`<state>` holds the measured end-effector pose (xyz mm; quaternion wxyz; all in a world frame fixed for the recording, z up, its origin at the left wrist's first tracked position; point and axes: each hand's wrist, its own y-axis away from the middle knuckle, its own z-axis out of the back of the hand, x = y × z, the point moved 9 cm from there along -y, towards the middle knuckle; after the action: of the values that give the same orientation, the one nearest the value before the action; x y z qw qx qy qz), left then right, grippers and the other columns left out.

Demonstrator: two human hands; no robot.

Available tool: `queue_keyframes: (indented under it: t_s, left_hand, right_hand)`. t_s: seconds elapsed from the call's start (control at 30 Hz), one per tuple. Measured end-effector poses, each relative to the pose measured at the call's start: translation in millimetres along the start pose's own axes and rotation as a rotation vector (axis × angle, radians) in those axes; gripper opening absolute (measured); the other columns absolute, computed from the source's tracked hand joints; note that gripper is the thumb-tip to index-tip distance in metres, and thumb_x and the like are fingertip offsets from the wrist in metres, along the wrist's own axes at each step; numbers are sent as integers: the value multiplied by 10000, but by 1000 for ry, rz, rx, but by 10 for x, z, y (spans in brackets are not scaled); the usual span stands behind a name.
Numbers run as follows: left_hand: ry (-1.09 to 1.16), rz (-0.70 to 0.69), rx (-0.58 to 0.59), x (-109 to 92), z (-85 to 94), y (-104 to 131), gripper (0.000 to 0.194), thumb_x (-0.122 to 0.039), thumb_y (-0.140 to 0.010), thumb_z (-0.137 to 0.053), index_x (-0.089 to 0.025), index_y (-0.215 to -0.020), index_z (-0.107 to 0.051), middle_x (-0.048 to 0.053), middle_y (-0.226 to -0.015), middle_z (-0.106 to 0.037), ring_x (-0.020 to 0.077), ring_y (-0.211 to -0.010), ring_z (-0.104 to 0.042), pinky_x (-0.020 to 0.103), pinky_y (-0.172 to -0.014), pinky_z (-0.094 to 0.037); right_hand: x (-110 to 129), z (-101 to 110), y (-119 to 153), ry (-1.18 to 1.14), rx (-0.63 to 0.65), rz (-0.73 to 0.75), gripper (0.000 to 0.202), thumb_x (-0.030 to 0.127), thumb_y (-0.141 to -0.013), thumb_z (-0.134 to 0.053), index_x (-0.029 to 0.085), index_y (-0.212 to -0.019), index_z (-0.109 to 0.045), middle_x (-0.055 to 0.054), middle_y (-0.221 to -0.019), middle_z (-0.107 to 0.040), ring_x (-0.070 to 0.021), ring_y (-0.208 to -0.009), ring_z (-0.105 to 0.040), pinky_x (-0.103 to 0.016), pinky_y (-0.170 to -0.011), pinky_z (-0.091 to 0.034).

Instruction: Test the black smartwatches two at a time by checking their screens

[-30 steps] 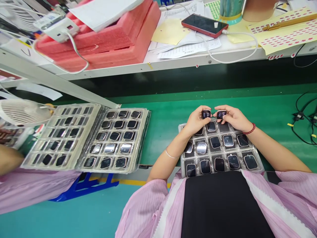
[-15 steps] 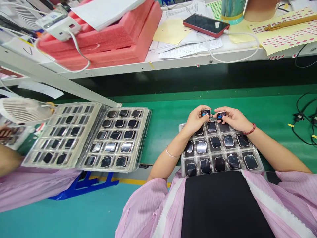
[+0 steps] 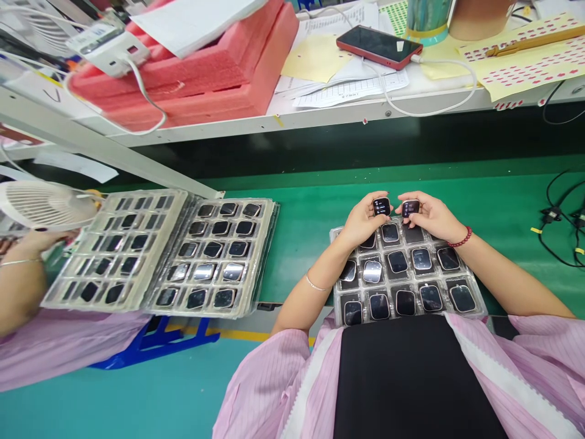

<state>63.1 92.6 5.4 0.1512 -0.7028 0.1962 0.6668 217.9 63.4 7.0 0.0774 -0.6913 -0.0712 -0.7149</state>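
My left hand (image 3: 361,219) is closed on a square watch (image 3: 381,207) with a lit screen, thumb at its lower edge. A second lit watch (image 3: 410,208) is gripped in my right hand (image 3: 434,217), with the thumb over its lower part. Both watches are side by side, a little apart, above the far edge of a clear plastic tray (image 3: 337,299). Several dark-screened watches lie in the tray's compartments, among them one (image 3: 421,259) near the middle. My wrists partly cover the tray's far corners.
Stacked trays (image 3: 269,244) of watches stand to the left, beside another person's arm (image 3: 21,292) and a white fan (image 3: 46,204). Black cables (image 3: 555,214) lie at the right. A shelf (image 3: 228,125) with red foam (image 3: 183,91) and a phone (image 3: 379,46) crosses the back.
Both held watches have tilted slightly and their screens show different content. At the left, the other person's forearm and hand have come further into view.
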Motion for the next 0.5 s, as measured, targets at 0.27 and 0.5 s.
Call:
queue_keyframes:
  t_s: [0.27, 0.5]
  left_hand:
    - [-20, 39, 4, 19, 11, 6, 347, -419, -958, -537, -176, -1187, -633, 90, -1026, -740, 153, -763, -705, 228, -586, -490]
    - [-19, -41, 44, -41, -33, 5, 442, -124, -766, -618, -160, -1205, -583, 82, -1049, -725, 179, -950, -706, 346, -911, -563]
  right_hand:
    - [7, 0, 6, -53, 3, -31, 340, 496, -938, -626, 203, -1092, -701, -81, -954, -765, -157, -680, -703, -296, -612, -612]
    - [3, -10, 3, 31, 10, 21, 392, 215, -801, -703, 208, -1187, -639, -79, -1046, -747, -170, -760, -710, -310, -641, -618]
